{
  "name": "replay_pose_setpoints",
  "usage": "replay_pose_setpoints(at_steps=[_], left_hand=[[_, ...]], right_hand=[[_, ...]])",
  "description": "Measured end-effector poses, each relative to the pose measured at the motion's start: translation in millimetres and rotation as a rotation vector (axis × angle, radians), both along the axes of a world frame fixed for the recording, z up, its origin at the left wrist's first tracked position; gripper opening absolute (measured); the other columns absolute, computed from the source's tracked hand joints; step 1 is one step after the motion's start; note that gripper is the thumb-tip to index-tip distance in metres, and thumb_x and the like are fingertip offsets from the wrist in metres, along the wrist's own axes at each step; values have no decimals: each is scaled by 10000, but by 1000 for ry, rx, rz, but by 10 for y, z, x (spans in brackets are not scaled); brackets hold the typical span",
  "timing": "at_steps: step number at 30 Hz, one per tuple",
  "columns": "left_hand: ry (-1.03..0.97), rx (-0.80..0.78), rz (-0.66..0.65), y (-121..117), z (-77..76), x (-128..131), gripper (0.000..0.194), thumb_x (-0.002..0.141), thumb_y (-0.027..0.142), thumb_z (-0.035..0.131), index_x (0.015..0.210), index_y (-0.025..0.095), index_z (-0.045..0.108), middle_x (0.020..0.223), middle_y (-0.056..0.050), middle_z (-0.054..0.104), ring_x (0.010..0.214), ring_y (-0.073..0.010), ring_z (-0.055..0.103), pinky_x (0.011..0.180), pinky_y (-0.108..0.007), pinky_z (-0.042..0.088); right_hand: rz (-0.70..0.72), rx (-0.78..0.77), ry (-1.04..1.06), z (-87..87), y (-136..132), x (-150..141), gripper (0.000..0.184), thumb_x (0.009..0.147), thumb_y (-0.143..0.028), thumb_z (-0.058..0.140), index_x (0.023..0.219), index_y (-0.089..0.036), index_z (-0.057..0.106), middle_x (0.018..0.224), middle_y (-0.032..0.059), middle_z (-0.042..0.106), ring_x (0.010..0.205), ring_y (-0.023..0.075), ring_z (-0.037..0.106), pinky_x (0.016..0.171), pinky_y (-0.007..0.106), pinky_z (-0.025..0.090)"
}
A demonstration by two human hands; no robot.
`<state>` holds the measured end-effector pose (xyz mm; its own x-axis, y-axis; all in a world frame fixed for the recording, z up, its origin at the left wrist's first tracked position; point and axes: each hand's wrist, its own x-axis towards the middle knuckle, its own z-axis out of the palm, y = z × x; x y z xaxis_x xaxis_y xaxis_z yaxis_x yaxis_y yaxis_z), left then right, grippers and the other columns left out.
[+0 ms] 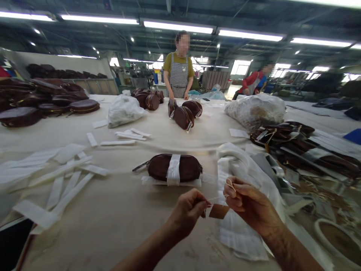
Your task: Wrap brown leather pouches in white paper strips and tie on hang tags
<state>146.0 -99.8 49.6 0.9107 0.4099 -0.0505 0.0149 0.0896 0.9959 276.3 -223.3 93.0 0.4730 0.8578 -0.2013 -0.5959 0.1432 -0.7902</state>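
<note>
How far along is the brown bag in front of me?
The white wrap around the brown bag looks done. The left hand and right hand hold thin string; a brown tag is between them. The tag is apart from the bag; attaching it possibly remains.

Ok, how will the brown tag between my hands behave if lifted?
The tag looks flat and thin, so probably light and stiffish. The string looks slender and limp, so the tag may swing if hung from it.
</note>
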Motion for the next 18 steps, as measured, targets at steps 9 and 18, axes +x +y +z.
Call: replay_pose_setpoints(at_steps=[9, 18], left_hand=[[65, -481, -9, 64, -42, -179, 388, 653, 438, 688, 720, 141, 447, 701, -83, 662, 443, -90, 529, 398, -174, 275], [147, -490, 45, 256, 101, -317, 422, 608, 422, 765, 704, 139, 468, 529, 22, 531, 405, -39, 408, 379, -147, 268]], right_hand=[[-39, -55, 72, -406, 155, -53, 191, 585, -241, 760, 681, -156, 617, 651, -11, 552, 491, 41, 397, 427, 156, 278], [59, -63, 81, -763, 301, -386, 322, 576, -195, 736, 885, -183, 645, 943, 37, 645, 527, 44, 475, 466, 177, 343]])
